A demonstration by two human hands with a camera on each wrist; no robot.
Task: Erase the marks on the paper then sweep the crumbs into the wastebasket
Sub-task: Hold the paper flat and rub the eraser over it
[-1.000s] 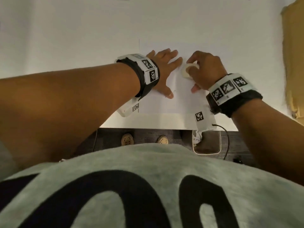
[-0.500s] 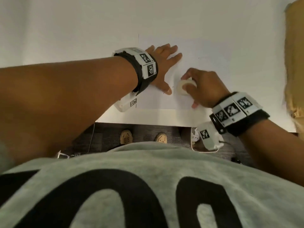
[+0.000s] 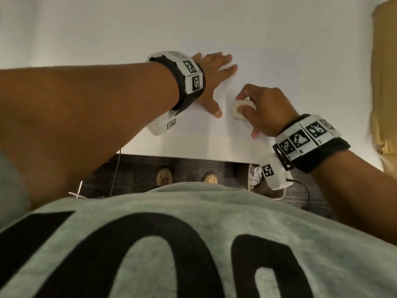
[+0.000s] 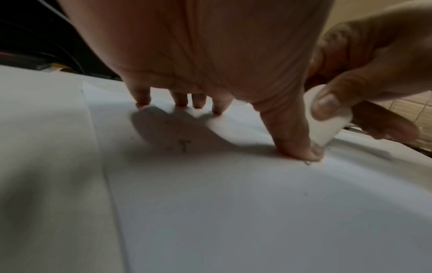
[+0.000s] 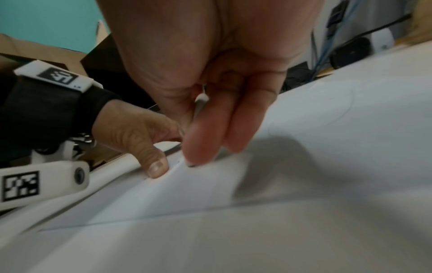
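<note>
Right hand (image 3: 265, 110) has slid nearer, pinching eraser (image 3: 240, 109); left hand (image 3: 211, 80) spread flat pinning paper (image 3: 279, 87). Marks (image 4: 184, 146) remain; crumbs unswept, wastebasket (image 3: 277, 195) waiting.

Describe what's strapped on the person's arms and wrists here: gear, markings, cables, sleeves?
Both forearms are bare, no sleeves in view. Each wrist carries a wide black band topped with a ring of white tiles printed with black square fiducial markers. A white boxy camera housing, also marker-tagged, hangs under each wrist; the right one trails a thin black cable. No gloves or rings visible.
</note>
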